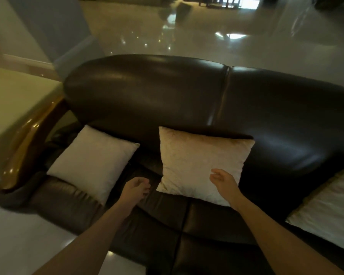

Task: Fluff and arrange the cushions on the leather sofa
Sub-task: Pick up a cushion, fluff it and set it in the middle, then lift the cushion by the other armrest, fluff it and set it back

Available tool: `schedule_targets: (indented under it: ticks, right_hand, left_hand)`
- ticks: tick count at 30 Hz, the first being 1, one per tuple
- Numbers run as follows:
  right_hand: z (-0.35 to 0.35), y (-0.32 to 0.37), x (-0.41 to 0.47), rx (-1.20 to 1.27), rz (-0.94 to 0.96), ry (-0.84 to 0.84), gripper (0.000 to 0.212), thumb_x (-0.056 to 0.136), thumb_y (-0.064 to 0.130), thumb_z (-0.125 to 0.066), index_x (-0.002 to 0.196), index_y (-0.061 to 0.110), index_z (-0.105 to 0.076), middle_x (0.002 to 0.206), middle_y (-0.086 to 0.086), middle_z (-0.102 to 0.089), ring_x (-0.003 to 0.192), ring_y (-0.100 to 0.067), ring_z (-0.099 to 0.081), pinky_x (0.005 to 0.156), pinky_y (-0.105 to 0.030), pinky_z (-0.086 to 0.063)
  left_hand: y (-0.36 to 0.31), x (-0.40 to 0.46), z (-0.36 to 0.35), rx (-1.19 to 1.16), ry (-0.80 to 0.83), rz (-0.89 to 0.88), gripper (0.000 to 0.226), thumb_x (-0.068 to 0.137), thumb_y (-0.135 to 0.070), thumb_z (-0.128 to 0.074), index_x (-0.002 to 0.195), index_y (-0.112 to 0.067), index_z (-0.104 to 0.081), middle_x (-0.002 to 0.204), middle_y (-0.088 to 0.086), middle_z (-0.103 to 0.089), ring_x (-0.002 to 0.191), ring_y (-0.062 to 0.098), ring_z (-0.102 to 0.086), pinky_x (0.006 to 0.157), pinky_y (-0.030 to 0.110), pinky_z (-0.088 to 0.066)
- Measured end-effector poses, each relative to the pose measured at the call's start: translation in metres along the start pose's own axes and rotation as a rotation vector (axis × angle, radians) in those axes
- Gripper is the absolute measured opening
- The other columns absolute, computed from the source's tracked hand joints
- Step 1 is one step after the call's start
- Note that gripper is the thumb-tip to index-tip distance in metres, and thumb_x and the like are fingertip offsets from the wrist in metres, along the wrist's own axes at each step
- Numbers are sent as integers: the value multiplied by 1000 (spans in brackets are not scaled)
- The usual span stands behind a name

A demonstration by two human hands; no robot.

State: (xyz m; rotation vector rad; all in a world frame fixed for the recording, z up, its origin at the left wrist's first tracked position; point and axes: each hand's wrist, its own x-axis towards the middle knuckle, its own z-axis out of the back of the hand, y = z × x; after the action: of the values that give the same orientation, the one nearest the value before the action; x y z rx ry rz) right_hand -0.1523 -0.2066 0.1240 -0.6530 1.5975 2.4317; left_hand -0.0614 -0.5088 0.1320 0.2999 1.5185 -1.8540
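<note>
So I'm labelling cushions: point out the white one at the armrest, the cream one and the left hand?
white cushion point(92, 162), head view, face centre
cream cushion point(197, 159), head view, face centre
left hand point(136, 187), head view, back

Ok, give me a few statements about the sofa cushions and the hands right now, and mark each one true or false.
1. Three cushions show on the sofa. True: the left cushion, the middle cushion and the right cushion.
2. The middle cushion leans against the backrest. True.
3. The left hand grips the left cushion. False: it is between the two cushions, holding nothing.
4. The right hand is open in front of the middle cushion. True.
5. The sofa is white fabric. False: dark leather.
</note>
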Motion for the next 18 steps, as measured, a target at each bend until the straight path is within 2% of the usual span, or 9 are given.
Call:
schedule_targets:
  ticks: [2, 6, 9, 12, 15, 18]
  right_hand:
    - [-17, 10, -7, -52, 44, 7, 39, 95, 13, -58, 133, 5, -52, 125, -14, -59, 110, -30, -58, 92, -32, -45]
    - [-58, 29, -17, -128, 97, 55, 44, 94, 19, -61, 136, 10, -50, 133, -10, -55, 117, -20, -52, 93, -25, -39]
    - [-105, 48, -20, -180, 82, 69, 44, 94, 19, -61, 136, 11, -49, 135, -10, -54, 119, -20, -52, 92, -20, -36]
    - [-159, 67, -26, -305, 113, 194, 46, 98, 16, -53, 142, 8, -41, 144, -12, -47, 130, -24, -45, 94, -8, -28]
    - [-216, 83, -35, -257, 124, 90, 49, 94, 18, -59, 141, 12, -45, 138, -11, -53, 125, -26, -51, 94, -26, -40]
    - [-276, 101, -44, -280, 155, 104, 49, 95, 27, -60, 140, 15, -46, 135, -8, -53, 119, -22, -52, 90, -30, -43]
  left_hand:
    - [8, -5, 15, -40, -46, 0, 14, 103, -12, -53, 103, -10, -67, 98, 9, -69, 88, 22, -66, 85, 41, -56]
    - [22, -13, 58, -94, -128, -20, 14, 102, -9, -54, 96, -15, -65, 90, 6, -69, 77, 14, -64, 63, 22, -49]
    - [40, -18, 109, -116, -133, -42, 11, 101, -9, -57, 96, -11, -66, 89, 9, -69, 78, 21, -62, 66, 29, -48]
    - [58, -19, 168, -152, -191, -84, 10, 98, -1, -60, 90, -3, -66, 77, 16, -64, 70, 26, -56, 65, 35, -48]
    - [78, -23, 232, -141, -259, -112, 8, 96, -1, -63, 99, 1, -70, 83, 16, -69, 77, 25, -62, 75, 35, -56]
    - [97, -25, 299, -168, -293, -109, 11, 95, -2, -64, 104, 1, -71, 89, 11, -70, 80, 18, -63, 69, 18, -54]
